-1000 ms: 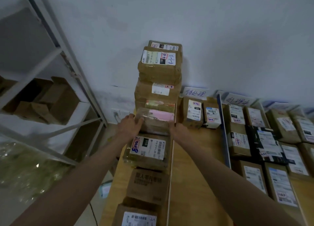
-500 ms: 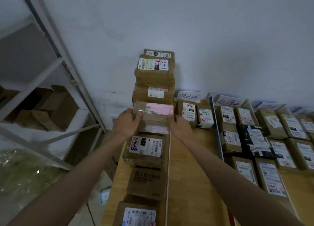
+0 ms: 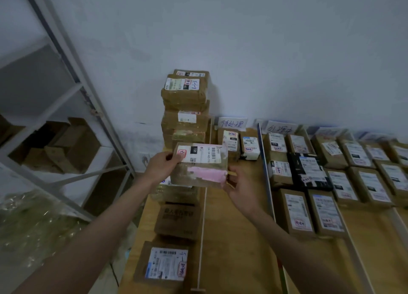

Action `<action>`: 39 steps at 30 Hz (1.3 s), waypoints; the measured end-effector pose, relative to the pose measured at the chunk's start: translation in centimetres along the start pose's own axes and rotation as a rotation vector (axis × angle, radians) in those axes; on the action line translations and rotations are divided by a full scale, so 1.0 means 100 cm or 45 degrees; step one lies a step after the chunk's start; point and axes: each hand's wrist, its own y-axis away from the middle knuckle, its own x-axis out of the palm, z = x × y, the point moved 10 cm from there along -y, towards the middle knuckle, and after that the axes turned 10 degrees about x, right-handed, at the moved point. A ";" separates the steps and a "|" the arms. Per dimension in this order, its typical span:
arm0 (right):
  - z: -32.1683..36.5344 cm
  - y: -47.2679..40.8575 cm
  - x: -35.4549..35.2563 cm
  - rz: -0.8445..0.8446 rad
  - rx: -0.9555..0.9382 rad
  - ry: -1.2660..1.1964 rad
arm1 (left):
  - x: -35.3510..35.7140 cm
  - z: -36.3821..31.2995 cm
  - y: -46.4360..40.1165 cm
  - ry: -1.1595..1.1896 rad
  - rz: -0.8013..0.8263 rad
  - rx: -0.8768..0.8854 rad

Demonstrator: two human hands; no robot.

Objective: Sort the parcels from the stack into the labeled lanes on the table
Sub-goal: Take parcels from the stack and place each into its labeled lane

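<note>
Brown taped cardboard is filling most of the view, and one small parcel [image 3: 199, 164] with a white shipping label and a pink patch is being held up in front of the stack [image 3: 186, 108], clear of the parcels below it. The left hand [image 3: 161, 166] is pinching its left end, thumb lying on the label corner; the right hand [image 3: 239, 186] is cupping the lower right corner from beneath, fingers curled round the edge. The parcel is tilting towards the camera, so the label is facing the person.

Behind it the stack is standing against the wall at the left end of the wooden table [image 3: 238, 238], its upper boxes sitting slightly askew. To the right, the handwritten lane sign [image 3: 232, 123] is marking a lane holding only two parcels, while the lanes beyond the blue divider [image 3: 266, 172] are crowded.

The risk here looks twofold. The label is blurred, so I cannot read it, and a hasty reading could be sending the parcel to the wrong lane. An elbow brushing the uneven stack while swinging right could also be toppling it
</note>
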 end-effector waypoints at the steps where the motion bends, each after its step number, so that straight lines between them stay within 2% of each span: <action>1: -0.006 0.002 -0.002 0.003 0.012 -0.027 | 0.007 0.001 0.003 0.033 0.018 0.007; 4: -0.017 0.006 -0.007 0.048 0.044 -0.078 | 0.020 0.001 0.011 0.126 0.019 0.020; 7: -0.023 0.007 -0.021 -0.017 0.080 -0.069 | 0.024 -0.006 0.013 0.117 -0.003 0.057; 9: -0.027 0.006 -0.030 -0.067 0.142 -0.158 | 0.026 -0.009 0.015 0.124 -0.003 0.079; 13: -0.032 0.005 -0.036 0.003 0.292 -0.317 | 0.030 -0.016 0.017 0.072 0.052 0.132; 18: -0.027 0.000 -0.031 0.214 0.384 0.007 | 0.035 -0.024 0.018 -0.036 0.164 0.219; 22: -0.011 -0.001 -0.028 0.363 0.255 0.434 | 0.042 -0.030 0.015 -0.119 0.271 0.284; 26: -0.011 0.006 -0.028 0.466 0.258 0.571 | 0.059 -0.036 0.007 -0.219 0.389 0.353; 31: -0.028 0.015 -0.052 0.284 0.351 0.524 | 0.088 -0.055 -0.008 -0.391 0.476 0.451; 35: -0.056 0.034 -0.091 0.042 0.472 0.415 | 0.116 -0.077 -0.014 -0.604 0.394 0.582; 39: -0.085 0.068 -0.148 -0.202 0.586 0.319 | 0.165 -0.103 -0.004 -0.837 0.379 0.818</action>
